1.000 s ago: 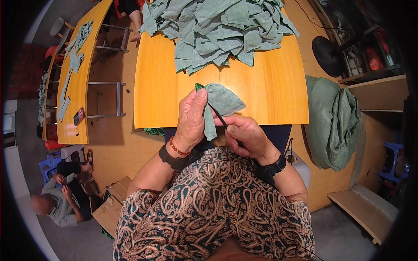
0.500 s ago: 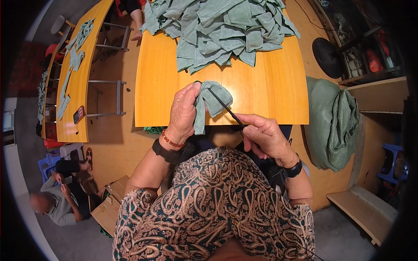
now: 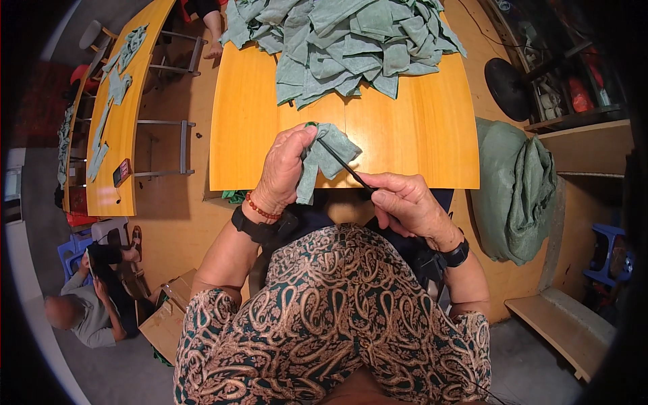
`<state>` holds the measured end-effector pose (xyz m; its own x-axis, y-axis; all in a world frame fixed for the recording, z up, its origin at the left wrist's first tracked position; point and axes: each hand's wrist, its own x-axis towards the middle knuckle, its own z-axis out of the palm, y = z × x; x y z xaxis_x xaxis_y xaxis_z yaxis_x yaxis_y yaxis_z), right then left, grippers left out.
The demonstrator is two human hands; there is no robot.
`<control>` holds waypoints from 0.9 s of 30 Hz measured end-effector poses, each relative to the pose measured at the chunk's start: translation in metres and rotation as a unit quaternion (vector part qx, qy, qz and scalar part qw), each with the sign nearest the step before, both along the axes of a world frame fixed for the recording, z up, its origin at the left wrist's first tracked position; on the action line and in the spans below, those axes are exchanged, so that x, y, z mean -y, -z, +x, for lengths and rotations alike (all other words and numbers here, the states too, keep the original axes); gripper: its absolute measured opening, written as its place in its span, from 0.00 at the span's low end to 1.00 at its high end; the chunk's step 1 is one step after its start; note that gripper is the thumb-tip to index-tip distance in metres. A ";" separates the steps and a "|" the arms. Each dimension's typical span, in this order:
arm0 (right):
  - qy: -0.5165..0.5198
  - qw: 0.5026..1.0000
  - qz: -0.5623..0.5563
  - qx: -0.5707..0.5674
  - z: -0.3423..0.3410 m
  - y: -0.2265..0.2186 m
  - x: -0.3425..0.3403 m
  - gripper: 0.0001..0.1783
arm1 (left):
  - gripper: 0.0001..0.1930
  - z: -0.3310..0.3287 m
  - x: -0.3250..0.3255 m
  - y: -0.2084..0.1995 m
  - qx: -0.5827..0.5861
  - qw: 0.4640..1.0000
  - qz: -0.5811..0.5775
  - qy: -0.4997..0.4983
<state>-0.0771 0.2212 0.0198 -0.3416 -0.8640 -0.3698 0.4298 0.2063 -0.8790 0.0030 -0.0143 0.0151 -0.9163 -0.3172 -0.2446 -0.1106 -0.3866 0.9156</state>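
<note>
My left hand [image 3: 282, 167] grips a small green cloth piece [image 3: 331, 156] and holds it up over the near edge of the orange table [image 3: 405, 145]. My right hand [image 3: 405, 201] is closed on a thin black strip [image 3: 344, 167] that runs up and left into the cloth. A large heap of matching green cloth pieces [image 3: 344, 44] covers the far half of the table, apart from both hands.
A green sack [image 3: 516, 189] slumps to the right of the table beside a wooden shelf [image 3: 584, 145]. A second long orange table [image 3: 115, 115] with green pieces stands at the left. A seated person [image 3: 84, 307] and cardboard boxes [image 3: 165, 317] are at lower left.
My right hand has pulled away to the right and down, drawing the black strip out from the cloth. My left hand has lifted the cloth slightly higher.
</note>
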 end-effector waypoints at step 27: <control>0.089 0.986 -0.114 0.084 0.022 0.025 0.032 0.12 | 0.11 0.000 -0.016 -0.001 -0.093 0.986 0.091 -0.104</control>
<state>-0.0552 0.1888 -0.0055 -0.4467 -0.8628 -0.2366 0.5842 -0.0810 -0.8076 0.0026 0.0014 0.0160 -0.8708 -0.4689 -0.1478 0.1521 -0.5427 0.8260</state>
